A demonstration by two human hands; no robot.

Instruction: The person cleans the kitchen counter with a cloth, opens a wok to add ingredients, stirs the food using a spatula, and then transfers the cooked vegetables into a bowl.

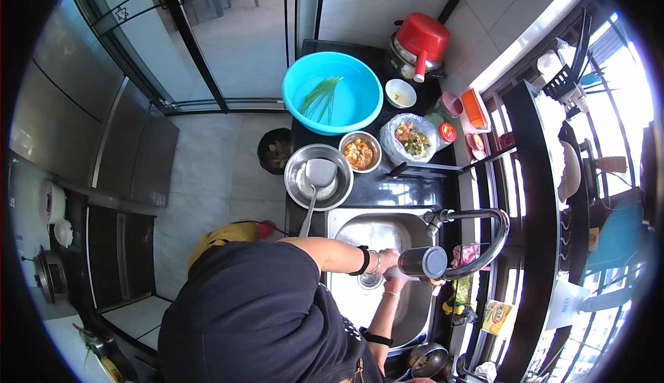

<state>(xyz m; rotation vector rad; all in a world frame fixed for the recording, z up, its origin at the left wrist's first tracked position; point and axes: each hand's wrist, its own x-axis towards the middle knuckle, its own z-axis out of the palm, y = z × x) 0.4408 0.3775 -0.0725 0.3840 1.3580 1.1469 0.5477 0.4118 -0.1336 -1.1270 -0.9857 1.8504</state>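
Note:
Over the stainless steel sink [415, 315], my left hand [387, 262] and my right hand [397, 282] are close together beside the cylindrical filter on the curved faucet [506, 243]. Part of both hands is blurred or hidden by the filter, so whether they hold anything cannot be told. Left of the sink's far end, a steel bowl [292, 188] holds a metal spatula [320, 173], its handle pointing toward my arm. A smaller steel bowl [359, 134] contains orange-coloured food pieces. Behind these, a blue plastic basin [287, 90] holds long green stalks.
A bag-lined bowl of scraps [412, 139], a white bowl [400, 93] and a red saucepan [424, 35] stand on the black counter. A dark shelf [537, 196] runs along the window side. A lined bin [275, 151] is on the floor, and a pan [428, 359] lies near the sink's lower end.

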